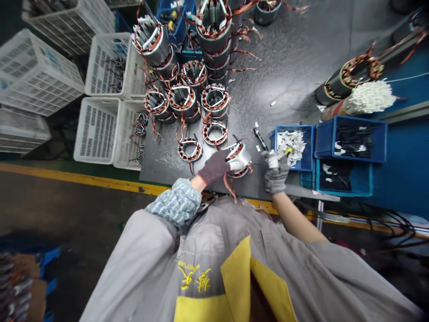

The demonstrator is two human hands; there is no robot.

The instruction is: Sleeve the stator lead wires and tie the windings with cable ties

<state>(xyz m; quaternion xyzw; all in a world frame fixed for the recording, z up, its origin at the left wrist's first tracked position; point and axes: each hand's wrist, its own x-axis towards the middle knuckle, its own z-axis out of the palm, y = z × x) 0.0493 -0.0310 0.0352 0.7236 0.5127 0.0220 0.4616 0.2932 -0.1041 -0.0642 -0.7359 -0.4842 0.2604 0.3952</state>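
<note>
My left hand, in a dark maroon glove with white tape on the fingers, is closed around a motor stator near the table's front edge. The stator is tilted, with copper windings, white lacing and loose copper leads; another wound ring lies partly hidden under it. My right hand, in a grey glove with white finger tape, hovers at the left edge of a blue bin. Its fingers look apart, with nothing visible in them. White slips fill that bin. A black pen-like tool lies between the hands.
Several stators stand singly and stacked at the back left of the table. Blue bins with black pieces sit at right, below a bundle of white sticks. White plastic crates line the left side.
</note>
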